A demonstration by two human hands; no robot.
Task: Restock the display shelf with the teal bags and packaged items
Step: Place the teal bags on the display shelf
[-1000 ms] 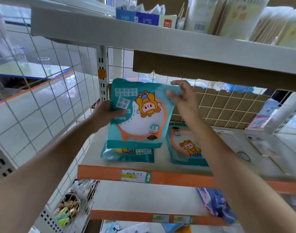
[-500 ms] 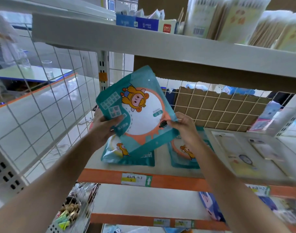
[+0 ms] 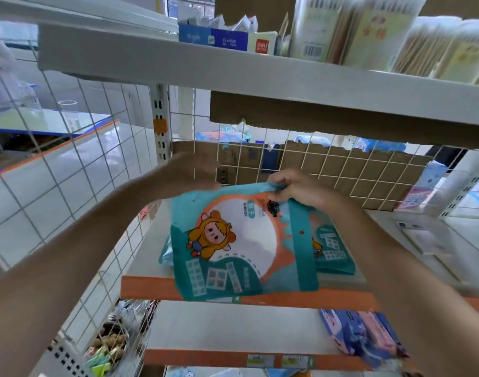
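A teal bag (image 3: 233, 248) with a cartoon figure and an orange ring lies face up over the middle shelf (image 3: 341, 297), its near end hanging past the orange front edge. My right hand (image 3: 295, 189) pinches the bag's far edge. My left hand (image 3: 194, 172) hovers blurred at the bag's far left corner with fingers stretched out; whether it touches is unclear. Beneath the held bag lie two more teal bags, one peeking out at the left (image 3: 165, 254) and one at the right (image 3: 331, 251).
White wire mesh (image 3: 77, 164) walls the shelf's left side, and mesh backed by cardboard (image 3: 341, 170) closes the rear. Flat clear packs (image 3: 423, 240) lie at the right. The upper shelf (image 3: 260, 77) hangs low overhead. Blue and pink packs (image 3: 363, 333) sit on the lower shelf.
The bag has been turned over end for end and lowered from upright in the air onto the shelf. My left hand has released its side and moved up to the far corner.
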